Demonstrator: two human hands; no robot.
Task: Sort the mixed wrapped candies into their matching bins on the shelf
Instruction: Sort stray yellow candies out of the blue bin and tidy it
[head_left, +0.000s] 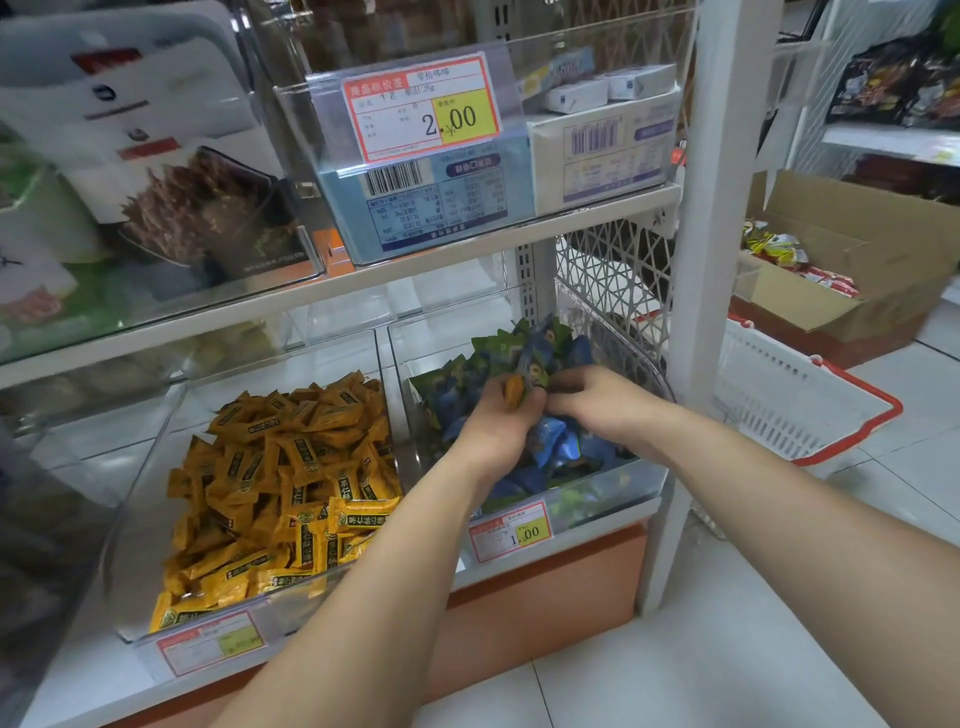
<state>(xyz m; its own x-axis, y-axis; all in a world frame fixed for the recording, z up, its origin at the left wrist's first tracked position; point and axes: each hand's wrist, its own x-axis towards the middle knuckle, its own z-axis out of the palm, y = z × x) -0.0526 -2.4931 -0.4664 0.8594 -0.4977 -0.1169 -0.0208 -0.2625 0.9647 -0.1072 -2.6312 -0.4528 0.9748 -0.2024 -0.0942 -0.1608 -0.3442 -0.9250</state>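
One orange candy (514, 393), left hand (493, 423), inside bin (631, 480)

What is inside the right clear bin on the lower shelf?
The bin holds blue and green wrapped candies. The left hand holds an orange candy there; the right hand reaches in too. Deeper layers are covered.

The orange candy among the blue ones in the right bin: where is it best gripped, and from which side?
Pinch the orange candy across its flat faces, coming from above. It stands roughly upright over the blue candies, so its upper part is free while they crowd its lower part. The left hand seems to pinch it so.
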